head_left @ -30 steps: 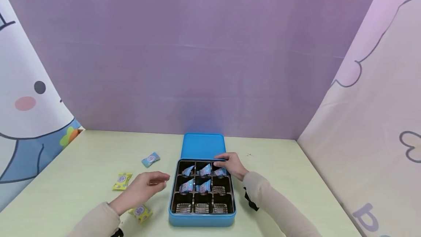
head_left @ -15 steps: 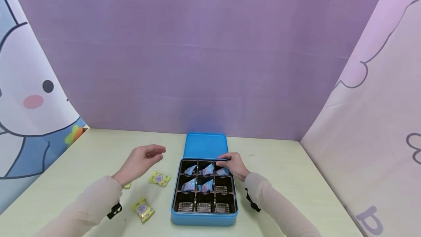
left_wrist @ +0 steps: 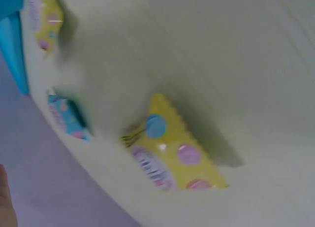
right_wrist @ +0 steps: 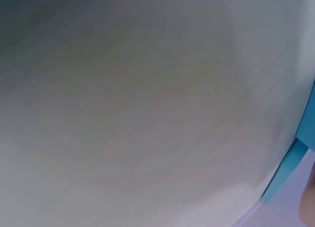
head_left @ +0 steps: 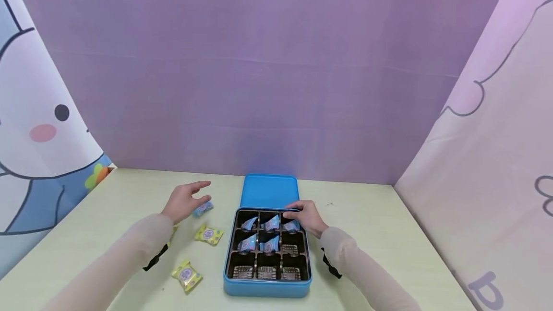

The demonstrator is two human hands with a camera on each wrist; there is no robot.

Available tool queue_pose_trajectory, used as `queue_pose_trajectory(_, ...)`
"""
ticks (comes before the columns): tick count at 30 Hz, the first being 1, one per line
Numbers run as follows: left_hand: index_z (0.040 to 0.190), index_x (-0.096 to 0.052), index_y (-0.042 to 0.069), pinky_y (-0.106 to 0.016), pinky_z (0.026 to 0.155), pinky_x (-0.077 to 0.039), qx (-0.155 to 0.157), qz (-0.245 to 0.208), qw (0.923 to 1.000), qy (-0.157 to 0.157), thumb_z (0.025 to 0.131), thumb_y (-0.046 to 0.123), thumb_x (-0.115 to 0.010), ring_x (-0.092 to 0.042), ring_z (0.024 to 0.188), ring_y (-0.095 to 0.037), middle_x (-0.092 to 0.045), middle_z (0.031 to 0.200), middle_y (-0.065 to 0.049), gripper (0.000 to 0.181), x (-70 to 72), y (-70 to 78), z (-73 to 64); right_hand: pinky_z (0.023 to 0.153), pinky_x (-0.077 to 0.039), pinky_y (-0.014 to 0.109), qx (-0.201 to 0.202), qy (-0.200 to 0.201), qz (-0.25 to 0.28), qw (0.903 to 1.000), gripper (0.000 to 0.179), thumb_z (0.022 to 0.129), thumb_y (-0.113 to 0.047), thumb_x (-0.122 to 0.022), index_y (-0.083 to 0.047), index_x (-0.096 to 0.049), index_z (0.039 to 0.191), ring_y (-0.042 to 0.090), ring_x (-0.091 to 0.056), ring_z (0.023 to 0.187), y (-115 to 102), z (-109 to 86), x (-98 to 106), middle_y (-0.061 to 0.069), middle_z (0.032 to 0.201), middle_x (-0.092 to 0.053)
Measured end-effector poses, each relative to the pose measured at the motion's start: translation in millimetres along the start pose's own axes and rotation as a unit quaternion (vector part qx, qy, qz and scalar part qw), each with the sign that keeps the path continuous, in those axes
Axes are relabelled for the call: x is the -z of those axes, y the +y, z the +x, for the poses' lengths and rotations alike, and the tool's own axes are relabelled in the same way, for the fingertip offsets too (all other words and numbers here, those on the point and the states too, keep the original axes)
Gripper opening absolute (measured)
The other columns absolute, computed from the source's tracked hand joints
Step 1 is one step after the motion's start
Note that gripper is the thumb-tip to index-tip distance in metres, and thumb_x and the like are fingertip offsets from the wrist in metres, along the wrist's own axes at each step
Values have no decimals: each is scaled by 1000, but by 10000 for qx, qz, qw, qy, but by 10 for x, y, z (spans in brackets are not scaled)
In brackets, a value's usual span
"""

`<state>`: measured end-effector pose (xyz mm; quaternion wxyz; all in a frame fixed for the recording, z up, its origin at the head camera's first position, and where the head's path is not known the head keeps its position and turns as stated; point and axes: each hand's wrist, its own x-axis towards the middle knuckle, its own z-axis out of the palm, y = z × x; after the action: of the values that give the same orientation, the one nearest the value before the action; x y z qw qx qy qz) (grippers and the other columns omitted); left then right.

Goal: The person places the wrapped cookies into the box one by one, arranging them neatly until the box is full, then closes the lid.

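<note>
A blue box point(head_left: 267, 289) stands in the head view, its black tray divided into several compartments. Blue-wrapped candies point(head_left: 270, 244) lie in the two back rows; the front row shows bare compartment floors. My right hand point(head_left: 307, 217) holds the box's back right corner, thumb on the tray side of the rim. Left of the box, my left hand point(head_left: 183, 201) hovers with thumb and fingers apart, holding nothing. A loose blue candy point(head_left: 203, 209) lies just beneath its fingertips, partly hidden. In the left wrist view a yellow candy point(left_wrist: 174, 150) lies close on the table.
Two yellow candies, one farther back point(head_left: 209, 234) and one nearer point(head_left: 187, 276), lie left of the box. A third is mostly behind the left wrist. The blue lid point(head_left: 270, 191) lies behind the box, near the purple backdrop point(head_left: 268, 71).
My left hand has moved away from the box, back and leftward to the loose blue candy, and its fingers have spread. A yellow candy beside the box has come into view. The right hand stays put.
</note>
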<state>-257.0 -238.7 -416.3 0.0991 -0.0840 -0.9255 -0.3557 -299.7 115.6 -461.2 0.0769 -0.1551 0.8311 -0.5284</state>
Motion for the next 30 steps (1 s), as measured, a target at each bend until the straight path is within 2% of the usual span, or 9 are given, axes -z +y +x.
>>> queue_pose_trajectory(4,129,-52,2,-52,92,-45,167,275,9994,-93,85,19,-65,-51,113,-43,-52,130,-20,48,-92,-202,33,76,-54,33,-18,-2,52,10000,21,82,-19,-69,-8,-70,100,23,-60,97,-5,-6,-19,9,106,-66)
queue_pose_trajectory(9,129,-50,0,-54,95,-41,618,361,9968,-367,86,19,-63,-47,116,-45,-50,130,-22,50,-154,-356,20,76,-54,34,-8,-32,179,9998,22,82,-18,-69,-6,-70,100,23,-61,96,-21,-3,-57,10,104,-66)
queue_pose_trajectory(14,130,-49,-2,-55,99,-37,921,309,9940,-504,86,23,-63,-42,120,-45,-47,132,-24,53,-196,-422,-6,77,-54,34,-14,-84,122,9999,23,82,-19,-69,-7,-70,101,24,-60,99,-19,0,-74,10,106,-65)
queue_pose_trajectory(19,128,-50,-3,-53,98,-38,1033,292,9930,-499,84,21,-64,-47,117,-43,-51,128,-25,52,-248,-461,-16,78,-53,34,-70,-73,86,9999,23,81,-20,-69,-8,-70,101,25,-59,101,-28,-14,-76,9,107,-65)
queue_pose_trajectory(25,123,-54,-3,-53,95,-40,1349,511,9890,-331,80,14,-67,-52,110,-42,-58,119,-24,48,-289,-453,-58,79,-53,34,-91,-68,120,9999,22,82,-20,-69,-10,-70,100,25,-59,101,-32,-5,-91,8,107,-65)
queue_pose_trajectory(30,120,-58,-3,-54,94,-40,1154,757,9901,-248,77,14,-69,-51,110,-43,-59,118,-23,47,-305,-505,-54,79,-53,34,-131,6,106,9999,21,81,-20,-69,-10,-71,100,25,-59,101,-18,4,-101,8,106,-66)
